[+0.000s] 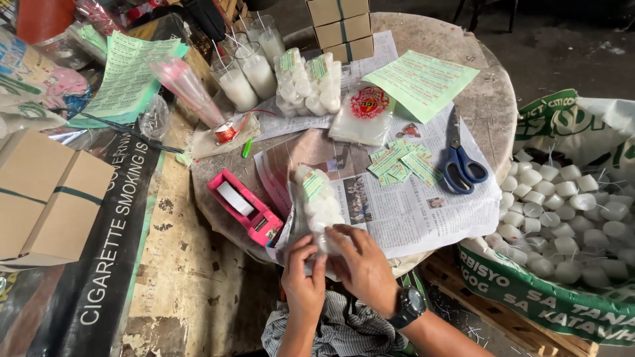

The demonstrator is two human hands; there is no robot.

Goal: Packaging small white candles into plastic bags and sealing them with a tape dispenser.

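A clear plastic bag of small white candles (317,198) with a green paper label lies on newspaper at the near edge of a round table (493,99). My left hand (303,281) and my right hand (360,264), a black watch on its wrist, both grip the bag's near end. A pink tape dispenser (243,206) sits just left of the bag. Blue-handled scissors (460,158) and several small green labels (400,162) lie to the right on the newspaper.
Two filled candle bags (307,82), glass candles (248,73), stacked cardboard boxes (344,26) and green printed sheets (423,82) are at the table's far side. A sack full of loose white candles (569,218) stands at right. More cardboard boxes (46,198) lie at left.
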